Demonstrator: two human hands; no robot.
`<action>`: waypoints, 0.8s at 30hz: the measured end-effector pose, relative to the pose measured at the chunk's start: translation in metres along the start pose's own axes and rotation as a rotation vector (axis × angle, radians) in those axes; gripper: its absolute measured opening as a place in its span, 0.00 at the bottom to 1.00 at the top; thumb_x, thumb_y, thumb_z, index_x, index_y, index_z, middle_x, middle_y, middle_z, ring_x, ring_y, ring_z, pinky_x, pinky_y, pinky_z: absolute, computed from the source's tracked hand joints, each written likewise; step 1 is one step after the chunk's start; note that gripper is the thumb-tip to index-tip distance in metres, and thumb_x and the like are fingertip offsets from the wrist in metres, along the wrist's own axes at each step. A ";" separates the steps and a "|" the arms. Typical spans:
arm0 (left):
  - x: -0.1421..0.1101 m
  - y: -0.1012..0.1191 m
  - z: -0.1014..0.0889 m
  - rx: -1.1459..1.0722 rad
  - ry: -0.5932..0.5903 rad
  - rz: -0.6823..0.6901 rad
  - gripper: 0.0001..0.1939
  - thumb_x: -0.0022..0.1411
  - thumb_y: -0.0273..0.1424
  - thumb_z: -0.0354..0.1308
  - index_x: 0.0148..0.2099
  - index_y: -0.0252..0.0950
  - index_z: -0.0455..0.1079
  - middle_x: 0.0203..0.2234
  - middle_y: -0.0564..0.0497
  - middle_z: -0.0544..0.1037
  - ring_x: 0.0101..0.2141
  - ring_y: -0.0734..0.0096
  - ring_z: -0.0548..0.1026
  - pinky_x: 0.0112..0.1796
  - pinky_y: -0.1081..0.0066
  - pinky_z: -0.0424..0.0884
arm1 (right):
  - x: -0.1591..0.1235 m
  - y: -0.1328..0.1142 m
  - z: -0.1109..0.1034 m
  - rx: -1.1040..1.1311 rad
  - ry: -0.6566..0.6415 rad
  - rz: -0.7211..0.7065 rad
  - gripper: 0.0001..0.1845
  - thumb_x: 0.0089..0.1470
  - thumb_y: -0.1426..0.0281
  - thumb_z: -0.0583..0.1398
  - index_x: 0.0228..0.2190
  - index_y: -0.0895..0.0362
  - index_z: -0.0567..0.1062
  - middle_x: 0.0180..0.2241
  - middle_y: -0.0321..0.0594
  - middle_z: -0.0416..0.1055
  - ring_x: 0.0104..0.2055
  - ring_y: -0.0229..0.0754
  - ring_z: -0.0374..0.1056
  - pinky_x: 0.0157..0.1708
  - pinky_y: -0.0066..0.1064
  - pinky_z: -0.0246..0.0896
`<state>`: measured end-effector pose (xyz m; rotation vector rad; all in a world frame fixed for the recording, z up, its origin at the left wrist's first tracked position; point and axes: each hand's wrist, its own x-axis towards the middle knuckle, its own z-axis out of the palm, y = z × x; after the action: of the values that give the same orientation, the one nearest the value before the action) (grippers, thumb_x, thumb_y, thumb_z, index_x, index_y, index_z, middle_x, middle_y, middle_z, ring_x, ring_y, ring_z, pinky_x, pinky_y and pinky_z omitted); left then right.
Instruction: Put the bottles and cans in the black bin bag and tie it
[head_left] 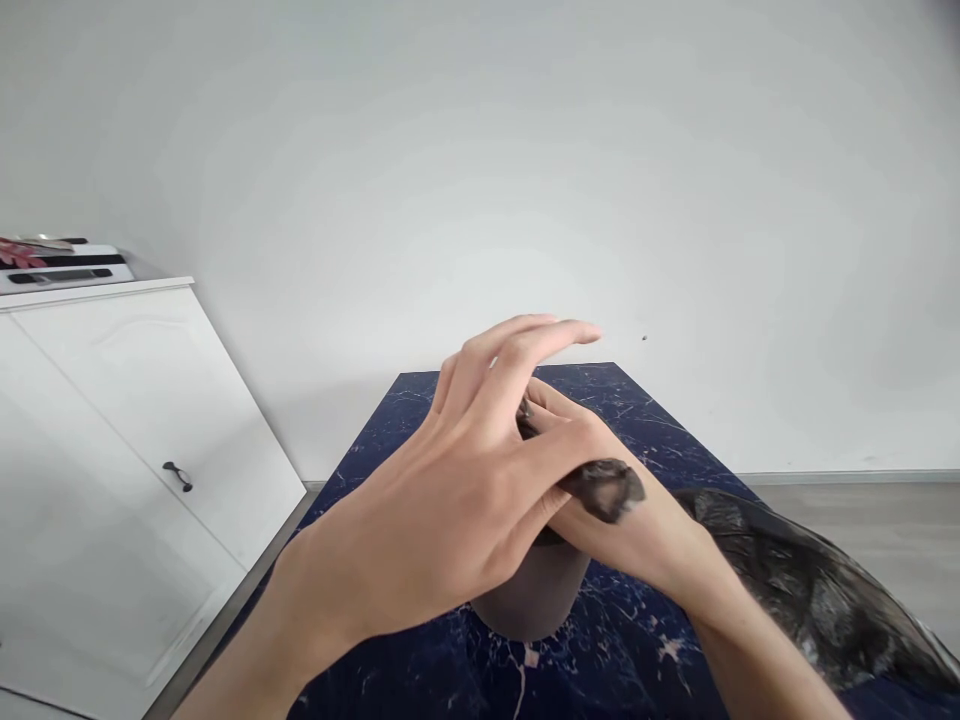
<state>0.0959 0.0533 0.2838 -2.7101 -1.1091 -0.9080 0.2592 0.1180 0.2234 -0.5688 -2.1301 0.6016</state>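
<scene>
My left hand (469, 470) lies over my right hand (615, 500) above the middle of the table. Its thumb presses down on a strip of thin black plastic (609, 490), whose crumpled end sticks out over my right wrist. The left index finger stretches out to the right, and the other left fingers curve down. My right hand's fingers are mostly covered by the left, so its grip is hidden. Right under both hands stands a dark round container (525, 595), with only its lower wall showing.
The blue marble-patterned table (622, 640) reaches towards a pale wall (480, 180). Black plastic sheeting or a bag (817, 590) spreads over the table's right edge. On the left stands a white cabinet (127, 440) with a printer-like device (64, 265) on top.
</scene>
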 end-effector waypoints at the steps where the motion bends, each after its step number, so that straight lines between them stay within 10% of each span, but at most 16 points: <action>1: -0.002 -0.002 0.001 -0.001 0.020 -0.020 0.09 0.76 0.34 0.58 0.54 0.50 0.76 0.72 0.52 0.64 0.75 0.38 0.55 0.68 0.37 0.67 | 0.001 0.000 -0.001 0.042 0.018 0.023 0.10 0.69 0.65 0.57 0.34 0.52 0.73 0.33 0.40 0.69 0.35 0.45 0.65 0.33 0.36 0.66; 8: -0.020 -0.040 0.017 -0.292 0.063 -0.346 0.59 0.59 0.49 0.76 0.77 0.54 0.39 0.70 0.37 0.64 0.61 0.44 0.76 0.51 0.55 0.82 | 0.006 -0.011 -0.005 0.434 0.130 0.299 0.31 0.72 0.45 0.52 0.36 0.51 0.84 0.34 0.44 0.80 0.41 0.52 0.77 0.49 0.42 0.74; 14: -0.006 -0.044 0.026 -0.502 -0.043 -0.488 0.45 0.61 0.34 0.71 0.70 0.49 0.46 0.55 0.45 0.78 0.40 0.64 0.81 0.39 0.63 0.76 | 0.002 -0.016 -0.008 0.399 0.172 0.370 0.31 0.70 0.43 0.54 0.47 0.50 0.87 0.38 0.43 0.85 0.45 0.57 0.80 0.49 0.41 0.74; 21: 0.002 -0.051 0.022 -0.328 -0.132 -0.371 0.03 0.62 0.28 0.62 0.38 0.40 0.72 0.40 0.52 0.78 0.47 0.57 0.75 0.49 0.56 0.69 | 0.000 0.005 -0.017 0.402 0.142 0.297 0.29 0.72 0.43 0.53 0.40 0.50 0.84 0.32 0.41 0.81 0.34 0.48 0.77 0.36 0.36 0.75; 24: 0.002 -0.057 0.023 -0.396 -0.146 -0.314 0.06 0.65 0.25 0.58 0.35 0.40 0.74 0.39 0.51 0.77 0.48 0.59 0.74 0.51 0.57 0.68 | 0.001 0.012 -0.022 0.371 0.127 0.259 0.27 0.72 0.44 0.53 0.36 0.50 0.79 0.33 0.39 0.79 0.39 0.46 0.77 0.38 0.34 0.75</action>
<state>0.0705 0.1030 0.2578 -3.0069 -1.5686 -1.0877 0.2786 0.1327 0.2289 -0.6563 -1.7789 1.0493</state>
